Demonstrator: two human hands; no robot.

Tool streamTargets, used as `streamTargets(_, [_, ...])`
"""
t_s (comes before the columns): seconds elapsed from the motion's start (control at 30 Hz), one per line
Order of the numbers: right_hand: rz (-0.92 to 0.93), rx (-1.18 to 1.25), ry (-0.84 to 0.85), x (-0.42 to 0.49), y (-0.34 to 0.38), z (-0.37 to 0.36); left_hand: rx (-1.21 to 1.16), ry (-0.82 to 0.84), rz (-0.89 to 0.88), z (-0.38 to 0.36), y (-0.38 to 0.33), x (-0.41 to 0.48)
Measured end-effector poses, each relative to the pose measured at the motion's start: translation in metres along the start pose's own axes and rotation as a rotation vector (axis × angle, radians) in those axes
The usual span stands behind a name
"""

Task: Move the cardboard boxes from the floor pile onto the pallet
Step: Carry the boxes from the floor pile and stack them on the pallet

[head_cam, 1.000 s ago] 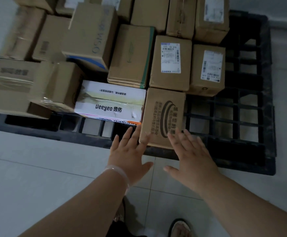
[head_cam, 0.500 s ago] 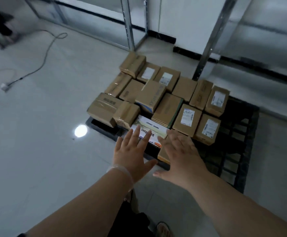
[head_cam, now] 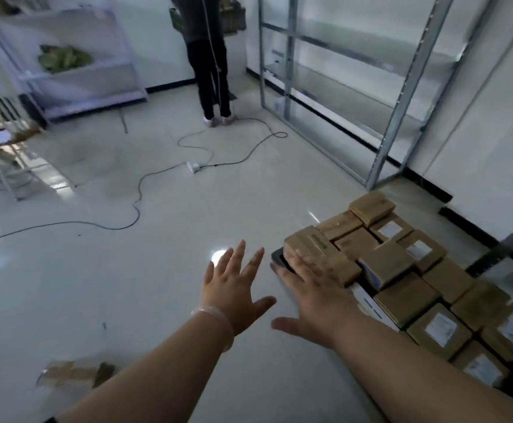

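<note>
Pale floor (head_cam: pixel 127 285) holds a black pallet (head_cam: pixel 278 260) lower right, packed with cardboard boxes (head_cam: pixel 401 297); cable (head_cam: pixel 136 209) centre, lone box (head_cam: pixel 66 374) lower left.

head | worn high, wide-angle | looks forward-down across floor (head_cam: pixel 102 270) | boxes (head_cam: pixel 385 262) near, lower right

The pallet (head_cam: pixel 277 260) is hidden under the boxes (head_cam: pixel 401 297) but for one dark corner. Their labels (head_cam: pixel 440 329) are too small to read. The top edge cuts off the far person (head_cam: pixel 209 65). The floor box (head_cam: pixel 69 374) at lower left is blurred.
</note>
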State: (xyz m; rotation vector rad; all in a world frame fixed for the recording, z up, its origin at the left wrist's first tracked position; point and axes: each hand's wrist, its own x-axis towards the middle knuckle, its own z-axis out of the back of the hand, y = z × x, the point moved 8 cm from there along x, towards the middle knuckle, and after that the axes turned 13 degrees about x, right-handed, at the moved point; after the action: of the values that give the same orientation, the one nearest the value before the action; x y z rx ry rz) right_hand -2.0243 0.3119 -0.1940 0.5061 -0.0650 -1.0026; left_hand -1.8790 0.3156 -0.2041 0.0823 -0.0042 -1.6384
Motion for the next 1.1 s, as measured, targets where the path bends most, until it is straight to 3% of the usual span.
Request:
streamTargets(0.3, [0.329,-0.111,0.106,0.144,0.247,-0.059,-0.006,-0.08,0.399,0.02,0.28,-0.079])
streamTargets(0.43, [0.467,-0.127,0.153,0.184,0.342,-0.093,-0.034,-0.073,0.57,0.017,0.37,-0.125])
streamTargets(0.67, [0.661,-0.2,0.288,0.23,0.445,-0.147,-0.116,-0.009,0.808,-0.013,0.459,-0.192])
streamTargets(1.1, [0.944,-0.339,0.503,0.35,0.536,-0.202,-0.216,0.164,1.234,-0.049,0.554,-0.215])
